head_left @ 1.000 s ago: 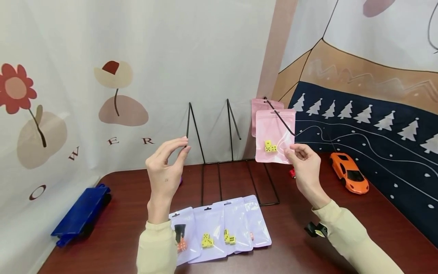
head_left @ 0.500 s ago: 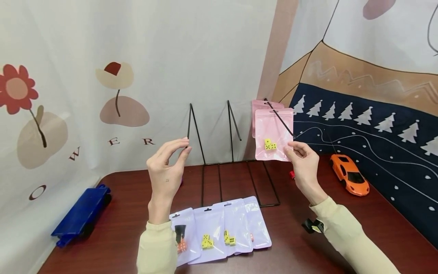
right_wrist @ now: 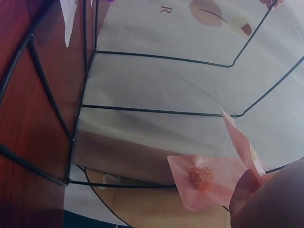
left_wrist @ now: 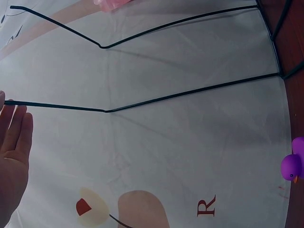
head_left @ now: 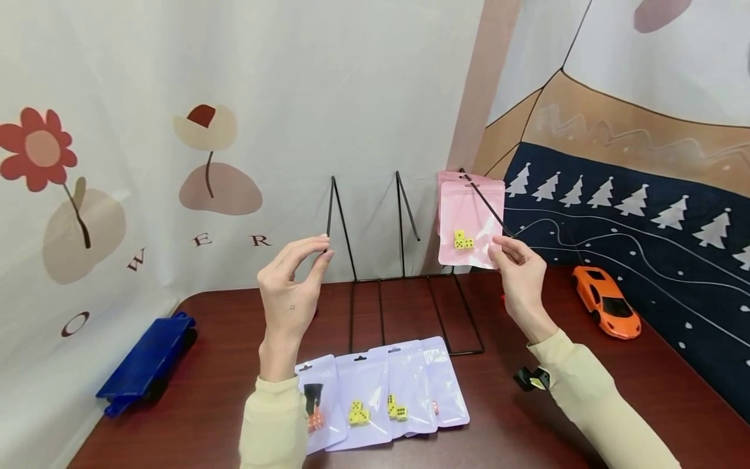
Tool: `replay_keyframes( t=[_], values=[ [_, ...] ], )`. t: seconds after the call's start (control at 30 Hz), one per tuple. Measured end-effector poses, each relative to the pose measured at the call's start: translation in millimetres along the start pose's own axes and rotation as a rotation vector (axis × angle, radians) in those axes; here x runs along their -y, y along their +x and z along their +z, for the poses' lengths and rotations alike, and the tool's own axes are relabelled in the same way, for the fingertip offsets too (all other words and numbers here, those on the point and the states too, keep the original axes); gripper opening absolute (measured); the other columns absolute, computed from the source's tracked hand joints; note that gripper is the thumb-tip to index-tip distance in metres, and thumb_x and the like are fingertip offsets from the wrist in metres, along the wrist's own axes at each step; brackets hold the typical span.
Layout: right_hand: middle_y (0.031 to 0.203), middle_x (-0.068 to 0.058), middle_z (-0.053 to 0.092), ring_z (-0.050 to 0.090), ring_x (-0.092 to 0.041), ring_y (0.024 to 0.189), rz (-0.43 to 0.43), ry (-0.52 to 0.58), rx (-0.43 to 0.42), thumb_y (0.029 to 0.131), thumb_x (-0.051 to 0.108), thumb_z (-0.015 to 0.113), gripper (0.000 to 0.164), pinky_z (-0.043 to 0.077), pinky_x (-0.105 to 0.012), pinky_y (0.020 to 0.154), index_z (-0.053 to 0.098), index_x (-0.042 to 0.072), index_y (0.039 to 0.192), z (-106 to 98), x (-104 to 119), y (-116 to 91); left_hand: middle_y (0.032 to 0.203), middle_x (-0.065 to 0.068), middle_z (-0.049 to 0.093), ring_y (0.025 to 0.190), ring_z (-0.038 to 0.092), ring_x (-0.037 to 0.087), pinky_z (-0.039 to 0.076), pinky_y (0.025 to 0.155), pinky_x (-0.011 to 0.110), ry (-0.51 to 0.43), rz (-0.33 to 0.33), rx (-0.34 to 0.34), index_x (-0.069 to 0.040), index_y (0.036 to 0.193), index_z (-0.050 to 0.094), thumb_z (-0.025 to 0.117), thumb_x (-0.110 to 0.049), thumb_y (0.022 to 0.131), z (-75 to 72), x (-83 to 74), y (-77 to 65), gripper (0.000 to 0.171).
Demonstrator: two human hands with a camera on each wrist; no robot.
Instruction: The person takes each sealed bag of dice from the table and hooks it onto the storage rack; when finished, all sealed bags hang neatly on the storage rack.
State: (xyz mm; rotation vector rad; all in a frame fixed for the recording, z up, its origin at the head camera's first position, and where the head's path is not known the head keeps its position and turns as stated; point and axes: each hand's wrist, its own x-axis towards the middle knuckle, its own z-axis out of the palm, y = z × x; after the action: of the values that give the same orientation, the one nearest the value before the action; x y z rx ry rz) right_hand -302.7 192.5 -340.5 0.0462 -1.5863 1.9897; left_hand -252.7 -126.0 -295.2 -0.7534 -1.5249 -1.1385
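My left hand (head_left: 290, 299) pinches the front end of the left prong (left_wrist: 57, 105) of a black wire rack (head_left: 400, 225) between thumb and fingertips. On the rack's right prong hangs a pink zip bag (head_left: 451, 218) with several yellow dice (head_left: 463, 243), threaded through its top slot. My right hand (head_left: 523, 280) pinches that bag's lower right edge between thumb and forefinger. Close behind it hangs another pink bag (right_wrist: 223, 173), mostly covered in the head view; the right wrist view shows orange dice (right_wrist: 200, 178) inside. The middle prong carries nothing.
Several lavender zip bags (head_left: 404, 365) with dice lie overlapping on the table before the rack. A blue toy trailer (head_left: 143, 361) stands at left, an orange toy car (head_left: 607, 303) at right. A purple duck (left_wrist: 292, 164) sits by the rack's base. Printed curtains hang behind.
The right hand has pushed the front pink bag back along the prong, closer to the rear one. My left hand keeps its pinch on the left prong. The head view has turned slightly left.
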Motion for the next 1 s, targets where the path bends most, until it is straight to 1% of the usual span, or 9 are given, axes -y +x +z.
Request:
replay_keyframes(
  t=[0.13, 0.3, 0.47, 0.67, 0.77, 0.97, 1.0],
  values=[
    [0.081, -0.001, 0.066, 0.057, -0.009, 0.07, 0.007, 0.005, 0.004, 0.085, -0.005, 0.067, 0.02, 0.05, -0.014, 0.06, 0.067, -0.009, 0.104, 2.7, -0.7, 3.0, 0.092, 0.019, 0.069, 0.089, 0.067, 0.03, 0.053, 0.085, 0.035, -0.004, 0.001, -0.003, 0.008, 0.087, 0.07, 0.073, 0.02, 0.07, 0.1, 1.2, -0.1, 0.021],
    [0.085, 0.0, 0.065, 0.058, -0.008, 0.072, 0.034, -0.011, 0.024, 0.086, -0.005, 0.064, 0.021, 0.052, -0.014, 0.065, 0.068, -0.004, 0.107, 3.9, -1.7, 7.1, 0.094, 0.016, 0.07, 0.092, 0.067, 0.029, 0.053, 0.086, 0.036, -0.018, -0.007, -0.003, 0.006, 0.089, 0.071, 0.073, 0.016, 0.073, -0.2, 0.5, 0.5, 0.019],
    [0.094, -0.002, 0.063, 0.057, -0.009, 0.077, 0.073, -0.016, 0.065, 0.088, -0.006, 0.061, 0.026, 0.052, -0.014, 0.07, 0.064, -0.003, 0.113, 2.6, -3.2, 10.3, 0.095, 0.014, 0.07, 0.093, 0.067, 0.027, 0.053, 0.085, 0.035, -0.016, -0.008, 0.004, 0.005, 0.09, 0.072, 0.073, 0.013, 0.075, 0.1, -1.6, -0.1, 0.017],
    [0.104, -0.005, 0.059, 0.055, -0.01, 0.082, 0.109, -0.002, 0.111, 0.088, -0.007, 0.06, 0.032, 0.051, -0.015, 0.074, 0.058, -0.006, 0.12, 1.1, -3.8, 10.6, 0.094, 0.013, 0.07, 0.092, 0.067, 0.025, 0.053, 0.084, 0.033, -0.009, -0.001, 0.009, 0.004, 0.09, 0.072, 0.073, 0.012, 0.075, -1.1, -2.3, -1.2, 0.017],
    [0.114, -0.009, 0.057, 0.055, -0.011, 0.087, 0.109, -0.04, 0.124, 0.089, -0.007, 0.059, 0.035, 0.05, -0.014, 0.078, 0.055, -0.006, 0.123, 1.5, -3.1, 10.3, 0.094, 0.013, 0.07, 0.092, 0.067, 0.025, 0.053, 0.083, 0.032, -0.003, 0.002, 0.009, 0.004, 0.09, 0.072, 0.073, 0.013, 0.075, -1.9, -2.0, -1.3, 0.018],
    [0.131, -0.015, 0.049, 0.051, -0.018, 0.108, 0.117, -0.16, 0.161, 0.091, -0.004, 0.058, 0.04, 0.044, -0.017, 0.093, 0.052, -0.003, 0.13, 0.2, -2.0, 13.8, 0.094, 0.013, 0.07, 0.092, 0.067, 0.025, 0.053, 0.083, 0.032, -0.01, 0.002, 0.013, 0.004, 0.09, 0.072, 0.073, 0.014, 0.074, -1.1, -1.1, 0.0, 0.019],
    [0.133, -0.016, 0.048, 0.05, -0.018, 0.112, 0.121, -0.164, 0.165, 0.091, -0.003, 0.058, 0.041, 0.043, -0.018, 0.095, 0.051, -0.002, 0.131, 0.0, -2.0, 14.7, 0.095, 0.013, 0.07, 0.092, 0.067, 0.025, 0.053, 0.083, 0.032, -0.009, 0.001, 0.013, 0.004, 0.091, 0.072, 0.073, 0.013, 0.075, -1.1, -1.0, 0.1, 0.019]
  ],
)
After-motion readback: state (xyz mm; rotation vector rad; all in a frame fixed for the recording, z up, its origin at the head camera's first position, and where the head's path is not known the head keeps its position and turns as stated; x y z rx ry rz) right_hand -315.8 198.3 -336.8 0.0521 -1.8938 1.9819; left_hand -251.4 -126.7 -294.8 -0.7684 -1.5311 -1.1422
